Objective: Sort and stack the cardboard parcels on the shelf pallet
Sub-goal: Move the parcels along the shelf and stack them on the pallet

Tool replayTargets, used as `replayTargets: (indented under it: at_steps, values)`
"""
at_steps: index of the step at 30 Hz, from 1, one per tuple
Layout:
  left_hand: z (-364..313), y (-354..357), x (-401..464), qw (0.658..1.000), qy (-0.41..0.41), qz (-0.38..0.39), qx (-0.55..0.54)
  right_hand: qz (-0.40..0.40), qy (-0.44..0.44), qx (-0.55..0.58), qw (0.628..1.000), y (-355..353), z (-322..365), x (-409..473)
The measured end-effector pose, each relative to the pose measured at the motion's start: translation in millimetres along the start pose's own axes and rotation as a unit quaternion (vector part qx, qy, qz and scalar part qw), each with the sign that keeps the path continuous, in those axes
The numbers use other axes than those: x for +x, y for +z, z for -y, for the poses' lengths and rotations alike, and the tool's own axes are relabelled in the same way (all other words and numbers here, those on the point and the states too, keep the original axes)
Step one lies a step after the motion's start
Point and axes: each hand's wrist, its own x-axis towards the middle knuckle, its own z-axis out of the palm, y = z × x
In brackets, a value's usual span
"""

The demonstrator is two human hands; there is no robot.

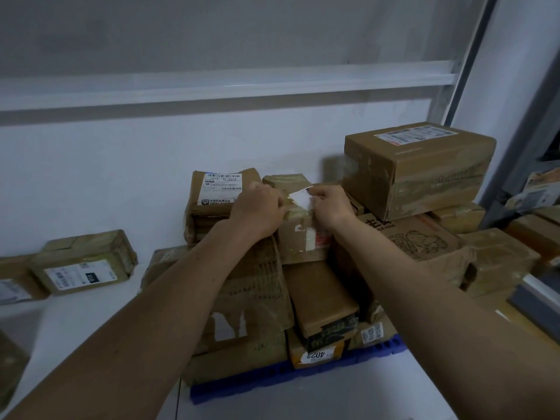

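Head view: one view only, looking down over both forearms at the stack.
Landmark: blue pallet, low and central, parcels heaped above it.
Small parcel: up on the heap, well above the pallet's front edge, wedged between the labelled box on its left and the printed carton on its right.
Left hand: fingers curled over the small parcel's top left edge, steadying it.
Right hand: fingertips pinching a white slip at the parcel's top; stuck down or loose, cannot tell.
Big box: highest of all, up and right of the pallet.
Stray parcels: off to the pallet's left, against the wall.
Step in hand: likely checking or fixing the slip, mid-sort.
Next move: probably needs the slip dealt with, then a two-handed seat or lift, gently, with the neighbours leaning close.
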Motion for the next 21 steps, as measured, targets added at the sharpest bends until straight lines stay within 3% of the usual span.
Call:
replayTargets:
  at_steps: [6,13,21]
  values:
    - [-6.1,-28.2,-1.2,0.999,0.007,-0.032,-0.027,0.015,-0.144,-0.159,0.977,-17.7,32.7,-10.0]
    - [12.5,-80.7,-34.0,0.995,-0.035,-0.082,0.038,0.105,-0.307,-0.306,0.895,-8.2,95.9,-37.2]
    - [65.3,-124.6,-136.7,0.975,-0.188,-0.067,0.095,0.179,-0.439,-0.273,0.837,66.7,146.8,-112.6]
